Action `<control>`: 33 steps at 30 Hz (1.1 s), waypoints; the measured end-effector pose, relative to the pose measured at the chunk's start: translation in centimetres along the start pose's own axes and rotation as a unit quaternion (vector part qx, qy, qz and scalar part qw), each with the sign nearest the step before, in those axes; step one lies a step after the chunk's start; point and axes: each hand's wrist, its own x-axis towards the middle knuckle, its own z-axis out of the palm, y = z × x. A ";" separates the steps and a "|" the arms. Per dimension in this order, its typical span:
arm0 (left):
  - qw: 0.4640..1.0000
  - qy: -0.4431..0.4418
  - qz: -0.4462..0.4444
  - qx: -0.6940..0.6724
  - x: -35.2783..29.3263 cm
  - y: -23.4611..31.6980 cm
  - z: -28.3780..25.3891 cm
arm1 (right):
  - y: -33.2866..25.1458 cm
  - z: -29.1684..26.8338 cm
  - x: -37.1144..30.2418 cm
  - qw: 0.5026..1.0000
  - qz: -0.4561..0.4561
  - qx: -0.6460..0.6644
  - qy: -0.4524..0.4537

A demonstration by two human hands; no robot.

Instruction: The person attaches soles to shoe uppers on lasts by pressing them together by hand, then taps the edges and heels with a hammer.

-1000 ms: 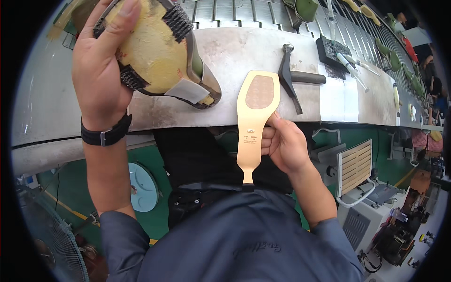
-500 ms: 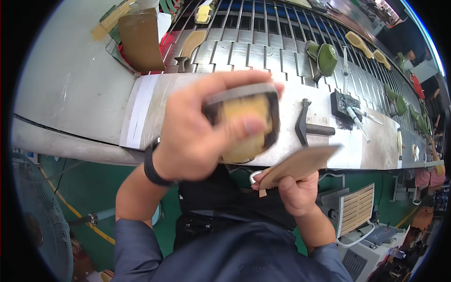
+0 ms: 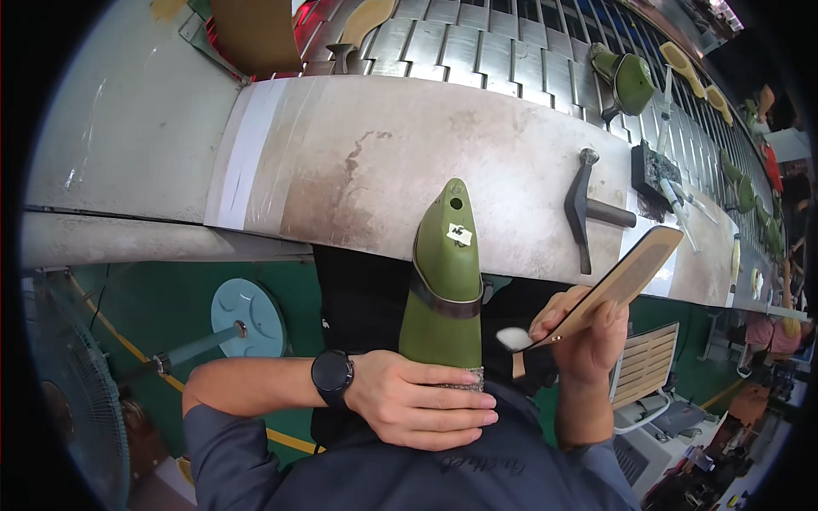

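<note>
Since half a second ago, you have lowered the green shoe last (image 3: pixel 448 281) from the worktable (image 3: pixel 383 162) to your lap.
Left hand (image 3: pixel 422 402): fingers curled around its base, last upright.
Right hand (image 3: pixel 584 336): fingers closed on tan insole board (image 3: pixel 626 277), tilted.
Hammer (image 3: pixel 584 209): on table, beyond the board.

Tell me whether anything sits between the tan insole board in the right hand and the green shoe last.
Nothing visible does. The flat tan insole board in the right hand lies beside the green plastic shoe last, with open space between them.
</note>
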 end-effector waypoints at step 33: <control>0.778 0.317 -0.302 -0.451 10.6 -6.6 -11.5 | -3.6 11.5 3.9 0.992 0.073 -0.034 -0.093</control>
